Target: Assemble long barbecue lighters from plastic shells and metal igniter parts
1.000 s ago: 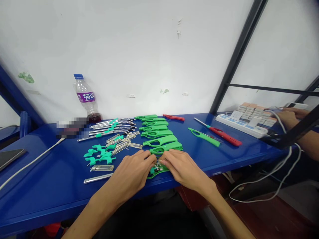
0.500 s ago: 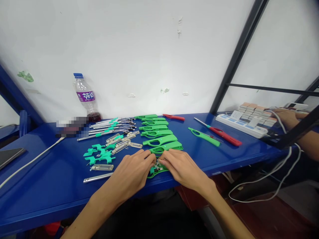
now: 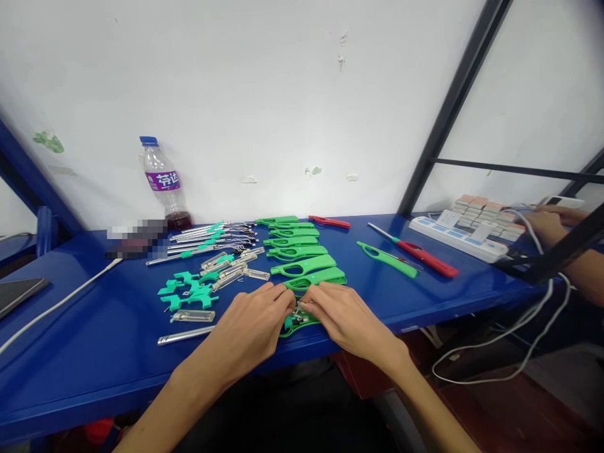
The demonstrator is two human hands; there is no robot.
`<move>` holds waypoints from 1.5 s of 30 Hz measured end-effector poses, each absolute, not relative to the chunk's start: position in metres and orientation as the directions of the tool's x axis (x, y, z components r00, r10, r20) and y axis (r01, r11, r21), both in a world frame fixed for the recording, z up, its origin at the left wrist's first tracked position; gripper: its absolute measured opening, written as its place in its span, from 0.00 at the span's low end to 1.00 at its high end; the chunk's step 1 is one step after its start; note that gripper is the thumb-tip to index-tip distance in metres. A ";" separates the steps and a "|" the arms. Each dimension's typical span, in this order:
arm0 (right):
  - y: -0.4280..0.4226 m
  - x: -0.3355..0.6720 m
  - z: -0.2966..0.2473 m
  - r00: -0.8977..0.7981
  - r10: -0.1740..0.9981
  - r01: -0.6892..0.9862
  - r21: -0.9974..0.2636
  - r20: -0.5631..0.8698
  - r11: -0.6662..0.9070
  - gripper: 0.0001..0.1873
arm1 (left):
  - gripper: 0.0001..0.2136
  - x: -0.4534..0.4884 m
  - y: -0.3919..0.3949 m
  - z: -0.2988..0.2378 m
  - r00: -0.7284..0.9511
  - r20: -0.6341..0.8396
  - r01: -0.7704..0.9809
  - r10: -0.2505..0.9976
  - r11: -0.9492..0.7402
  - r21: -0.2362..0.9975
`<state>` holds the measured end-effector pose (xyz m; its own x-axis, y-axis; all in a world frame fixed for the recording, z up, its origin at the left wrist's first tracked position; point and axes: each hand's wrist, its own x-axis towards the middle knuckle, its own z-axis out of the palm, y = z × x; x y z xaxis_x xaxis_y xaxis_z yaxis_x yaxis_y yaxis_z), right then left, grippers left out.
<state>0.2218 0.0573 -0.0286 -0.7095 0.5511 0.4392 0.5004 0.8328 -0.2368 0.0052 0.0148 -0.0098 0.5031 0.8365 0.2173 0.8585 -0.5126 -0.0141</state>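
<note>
At the table's front edge, a green lighter shell half (image 3: pixel 289 333) lies open with small parts inside, a teal piece and thin pale wires among them. My left hand (image 3: pixel 257 314) is closed in a pinch over its left part. From the right, my right hand (image 3: pixel 346 318) pinches close beside it, the fingertips almost meeting above the small parts. What each pinch holds is too small to make out. A silver lighter tube (image 3: pixel 182 336) runs beneath my left wrist. Just behind my hands are several green lighter shells (image 3: pixel 306 264) in a column.
To the left lie teal trigger pieces (image 3: pixel 193 292), clear fuel tanks (image 3: pixel 231 275) and metal tubes with wires (image 3: pixel 212 242). A drink bottle (image 3: pixel 165 182) stands against the wall. Right are a red lighter (image 3: pixel 427 258), a green shell (image 3: pixel 389 259) and a power strip (image 3: pixel 457 238). Another person's arm (image 3: pixel 576 251) shows far right.
Almost nothing differs. My hands keep the same pinched pose over the green shell, and the view has shifted very slightly. At far right the other person's hand has moved a little.
</note>
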 end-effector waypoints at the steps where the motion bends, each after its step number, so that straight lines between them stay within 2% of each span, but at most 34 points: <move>1: 0.057 0.222 -0.029 -0.709 0.552 0.498 -0.242 0.438 0.832 0.13 | 0.08 0.005 0.015 -0.010 0.502 0.217 0.859 0.837 -0.512 -0.014; 15: 0.058 0.221 -0.029 -0.696 0.577 0.503 -0.284 0.428 0.816 0.14 | 0.08 0.003 0.015 -0.016 0.513 0.258 0.849 0.819 -0.527 -0.016; 19: 0.058 0.221 -0.027 -0.657 0.629 0.469 -0.429 0.415 0.772 0.13 | 0.08 0.002 0.016 -0.016 0.509 0.283 0.845 0.813 -0.535 0.016; 24: 0.058 0.224 -0.024 -0.580 0.691 0.352 -0.631 0.432 0.691 0.05 | 0.08 0.000 0.016 -0.014 0.495 0.301 0.837 0.815 -0.540 0.087; 27: 0.058 0.225 -0.023 -0.542 0.710 0.309 -0.679 0.449 0.666 0.04 | 0.08 -0.002 0.016 -0.012 0.475 0.296 0.835 0.829 -0.531 0.147; 31: 0.059 0.225 -0.023 -0.512 0.715 0.315 -0.671 0.476 0.672 0.04 | 0.09 -0.002 0.016 -0.012 0.465 0.300 0.833 0.833 -0.526 0.169; 34: 0.060 0.226 -0.025 -0.495 0.708 0.310 -0.659 0.503 0.685 0.03 | 0.09 -0.001 0.017 -0.013 0.480 0.327 0.832 0.814 -0.541 0.126; 40: 0.063 0.228 -0.031 -0.462 0.696 0.279 -0.654 0.550 0.703 0.06 | 0.11 0.001 0.015 -0.014 0.565 0.398 0.811 0.723 -0.576 -0.104; 45: 0.064 0.227 -0.035 -0.459 0.660 0.276 -0.611 0.595 0.742 0.05 | 0.11 0.002 0.016 -0.016 0.597 0.413 0.792 0.688 -0.589 -0.163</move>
